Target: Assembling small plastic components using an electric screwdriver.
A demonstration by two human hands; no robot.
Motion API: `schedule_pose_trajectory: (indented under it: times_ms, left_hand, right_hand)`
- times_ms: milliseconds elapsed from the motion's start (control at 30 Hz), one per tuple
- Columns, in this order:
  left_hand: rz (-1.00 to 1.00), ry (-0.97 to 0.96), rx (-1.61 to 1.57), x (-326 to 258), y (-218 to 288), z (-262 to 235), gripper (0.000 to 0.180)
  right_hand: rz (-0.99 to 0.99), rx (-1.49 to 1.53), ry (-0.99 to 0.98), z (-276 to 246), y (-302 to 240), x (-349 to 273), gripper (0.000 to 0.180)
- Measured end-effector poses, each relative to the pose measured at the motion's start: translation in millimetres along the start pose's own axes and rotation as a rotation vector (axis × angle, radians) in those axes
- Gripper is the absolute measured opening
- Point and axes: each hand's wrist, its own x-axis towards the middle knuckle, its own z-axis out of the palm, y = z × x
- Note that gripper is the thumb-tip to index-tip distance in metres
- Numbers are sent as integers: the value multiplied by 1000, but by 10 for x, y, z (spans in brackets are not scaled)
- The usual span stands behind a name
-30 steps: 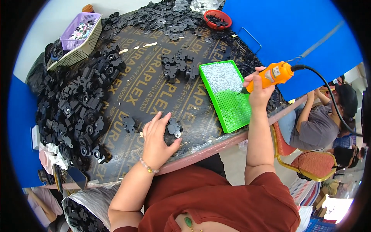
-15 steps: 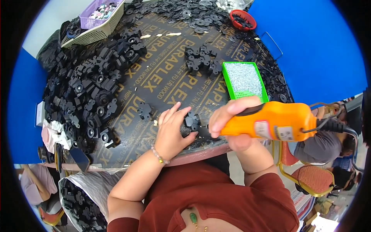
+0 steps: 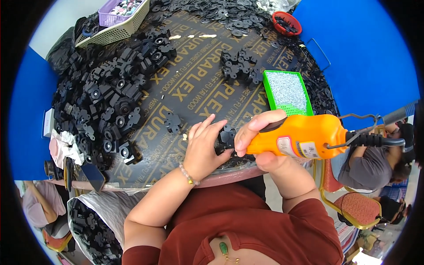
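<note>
My right hand (image 3: 260, 137) is wrapped round an orange electric screwdriver (image 3: 304, 140), its front end pointing left toward a small black plastic part (image 3: 227, 137). That part lies on the table between the thumb and forefinger of my left hand (image 3: 205, 143), which hold it at its sides. The screwdriver's tip is hidden behind my right fingers, so I cannot tell whether it touches the part. Another black plastic part (image 3: 173, 123) lies loose just beyond my left hand. A green tray (image 3: 266, 88) full of small silvery screws stands beyond the screwdriver.
A large heap of black parts (image 3: 115, 88) covers the left side, with a smaller cluster (image 3: 240, 66) farther off. Flat black discs (image 3: 234, 20) lie at the far edge, near a red bowl (image 3: 287, 23). A beige basket (image 3: 121, 33) stands far left. The screwdriver's cable (image 3: 371, 140) trails right.
The screwdriver in my right hand has come left, closer to the black part. My left hand stays round that part. The whole view has shifted slightly.
</note>
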Motion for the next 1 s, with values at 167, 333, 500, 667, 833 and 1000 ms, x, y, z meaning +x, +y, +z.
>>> schedule_pose_trajectory:
  times_ms: [167, 333, 500, 667, 833, 1000]
  left_hand:
    - [-3, 8, -8, -9, -35, 39, 69]
    - [0, 36, -2, -20, -15, 39, 67]
    - [-21, 56, 48, -27, 34, 1, 64]
    - [-26, 45, 38, -59, 60, -41, 65]
    - [-11, 214, 408, -132, 186, -502, 67]
    - [-212, 115, 247, -371, -156, -677, 67]
  right_hand:
    - [67, 52, 40, 71, 111, -4, 52]
    - [151, 169, 12, 73, 181, -28, 47]
    - [114, -64, 180, 159, 264, -90, 48]
    - [113, -16, 146, 139, 142, -68, 56]
    - [-263, 139, 106, 74, -260, 18, 60]
    - [-148, 172, 182, 89, -175, 11, 62]
